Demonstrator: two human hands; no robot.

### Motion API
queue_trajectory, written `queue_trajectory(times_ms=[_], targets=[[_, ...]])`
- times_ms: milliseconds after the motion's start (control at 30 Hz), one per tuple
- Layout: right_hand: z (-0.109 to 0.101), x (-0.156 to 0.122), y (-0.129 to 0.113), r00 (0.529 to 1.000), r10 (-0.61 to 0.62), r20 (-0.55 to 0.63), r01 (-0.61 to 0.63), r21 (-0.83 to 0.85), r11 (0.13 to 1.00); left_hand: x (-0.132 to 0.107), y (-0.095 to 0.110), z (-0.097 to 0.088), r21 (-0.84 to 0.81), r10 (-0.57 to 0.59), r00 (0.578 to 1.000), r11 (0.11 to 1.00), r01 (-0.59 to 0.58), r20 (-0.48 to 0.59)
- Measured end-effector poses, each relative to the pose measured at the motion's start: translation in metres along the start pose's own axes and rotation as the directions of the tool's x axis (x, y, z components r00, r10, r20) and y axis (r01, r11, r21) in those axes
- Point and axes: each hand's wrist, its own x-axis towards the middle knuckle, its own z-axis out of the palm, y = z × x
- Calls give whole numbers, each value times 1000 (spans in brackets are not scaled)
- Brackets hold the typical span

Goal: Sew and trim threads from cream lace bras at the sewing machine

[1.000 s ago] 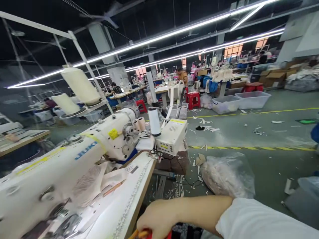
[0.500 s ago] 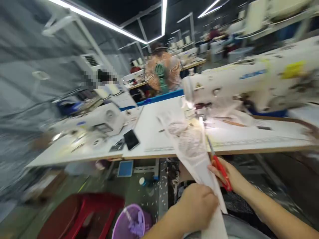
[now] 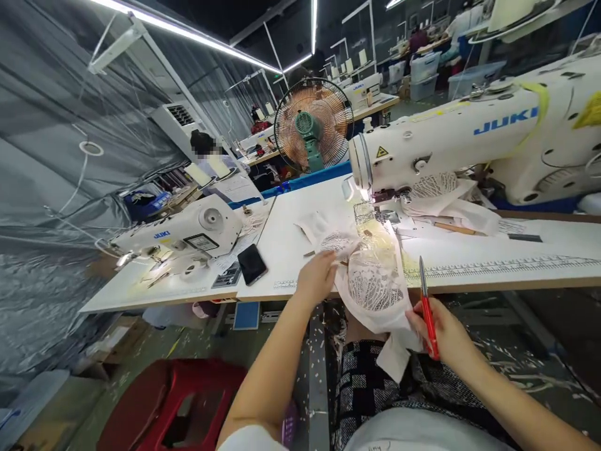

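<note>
A white lace bra (image 3: 375, 285) hangs over the table's front edge, its upper part lying by the needle of the sewing machine (image 3: 436, 141). My left hand (image 3: 317, 275) is closed on the bra's left side, near the tabletop. In my right hand (image 3: 444, 329) are red-handled scissors (image 3: 428, 319), their blades pointing up and away from me. The thumb and fingers of that hand also pinch the bra's right edge. One end of the white fabric dangles over my lap.
A second sewing machine (image 3: 181, 228) stands at the left, with a black phone (image 3: 252, 264) to its right. More white lace fabric (image 3: 441, 194) lies behind the needle. A fan (image 3: 312, 125) stands beyond the table. A red stool (image 3: 173, 401) is at lower left.
My left hand has moved up and forward from the strip over my lap to the bra's left side. The lace cup is spread out more. My right hand keeps the scissors.
</note>
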Motion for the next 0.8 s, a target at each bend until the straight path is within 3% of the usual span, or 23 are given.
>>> queue_trajectory(times_ms=[100, 167, 333, 467, 533, 667, 733, 800], targets=[[3, 0, -4, 998, 68, 13, -69, 95, 993, 34, -12, 7, 86, -71, 992, 994, 62, 100], [4, 0, -8, 997, 72, -12, -70, 145, 987, 42, -12, 10, 115, -71, 982, 992, 51, 175], [5, 2, -8, 985, 173, 12, -171, 198, 965, 20, -9, 2, 154, -79, 953, 987, 35, 294], [-2, 0, 0, 968, 243, 60, -251, 207, 946, -9, -16, -3, 40, 97, 898, 991, -126, 430], [-7, -1, -1, 967, 238, 95, -253, 206, 945, -21, -19, 2, 83, 88, 923, 988, -128, 375], [-10, -6, -16, 994, 112, 11, -111, 239, 965, -43, -21, 12, 147, -42, 993, 989, 25, 111], [-7, -11, -30, 999, 28, -16, -23, 259, 966, -54, -19, 7, 39, -127, 989, 991, 130, -82], [0, -17, -46, 996, -83, -14, 84, 263, 961, -64, -11, -1, -81, -228, 950, 973, 215, -216]])
